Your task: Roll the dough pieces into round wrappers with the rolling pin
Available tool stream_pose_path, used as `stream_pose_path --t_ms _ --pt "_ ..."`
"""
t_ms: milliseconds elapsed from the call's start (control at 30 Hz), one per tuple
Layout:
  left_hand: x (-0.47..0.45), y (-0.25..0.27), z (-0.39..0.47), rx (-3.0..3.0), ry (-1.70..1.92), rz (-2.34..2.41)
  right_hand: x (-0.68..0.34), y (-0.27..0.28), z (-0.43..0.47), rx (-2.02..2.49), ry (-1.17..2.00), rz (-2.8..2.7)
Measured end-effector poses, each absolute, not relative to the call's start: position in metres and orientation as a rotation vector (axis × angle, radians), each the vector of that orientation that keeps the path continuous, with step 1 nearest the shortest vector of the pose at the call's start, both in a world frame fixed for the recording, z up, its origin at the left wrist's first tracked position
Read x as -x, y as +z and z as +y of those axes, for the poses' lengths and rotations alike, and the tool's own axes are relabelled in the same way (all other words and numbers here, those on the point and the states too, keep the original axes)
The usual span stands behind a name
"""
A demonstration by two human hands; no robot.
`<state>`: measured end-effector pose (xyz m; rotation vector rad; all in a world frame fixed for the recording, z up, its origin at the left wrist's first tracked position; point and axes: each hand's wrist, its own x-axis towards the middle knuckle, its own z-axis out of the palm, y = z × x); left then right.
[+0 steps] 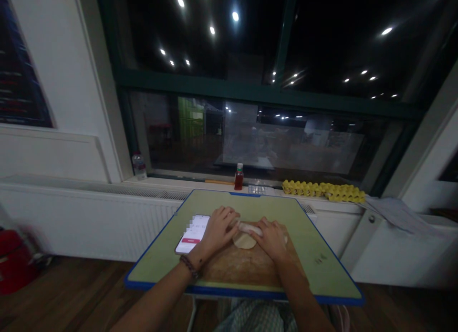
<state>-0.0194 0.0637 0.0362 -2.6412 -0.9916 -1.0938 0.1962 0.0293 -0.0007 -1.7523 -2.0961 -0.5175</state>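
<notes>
Green desk [282,209], left hand [221,227], right hand [272,237] forward, palms down, both gripping rolling pin [249,228]

No text legible for sure. Phone [193,233], lower centre-left of frame: row of grey digit-like characters near top of screen, blurred, partly pixelated, can't tell which. Red button [191,240] on same screen: pale lettering, too small. Dark poster [21,79], upper left edge: several lines in white and red, blurred. Dark marks [320,260] on green tabletop [286,205], lower right: writing or scribble, can't tell. Small red bottle [239,178], centre: any label print too small.
</notes>
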Motion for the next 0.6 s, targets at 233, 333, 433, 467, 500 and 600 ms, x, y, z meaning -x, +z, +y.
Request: stream_pose_path --t_ms 233,333,433,467,500,600 --pt "-0.005 0.016 0.095 2.562 -0.941 -1.394 -0.184 0.000 0.026 1.684 -0.420 -2.211" --pt "-0.008 0.006 0.102 2.548 -0.742 -1.617 -0.184 0.002 0.026 1.752 -0.351 -2.108" --pt "-0.010 0.006 0.102 2.540 -0.614 -1.705 -0.184 0.002 0.029 1.906 -0.327 -1.963" --pt "-0.010 0.007 0.101 2.535 -0.599 -1.694 -0.184 0.002 0.030 1.942 -0.323 -1.955" --pt "-0.010 0.008 0.101 2.530 -0.590 -1.675 -0.184 0.002 0.030 1.960 -0.319 -1.972" --pt "-0.010 0.007 0.098 2.523 -0.571 -1.631 -0.181 0.004 0.026 1.966 -0.318 -2.048"
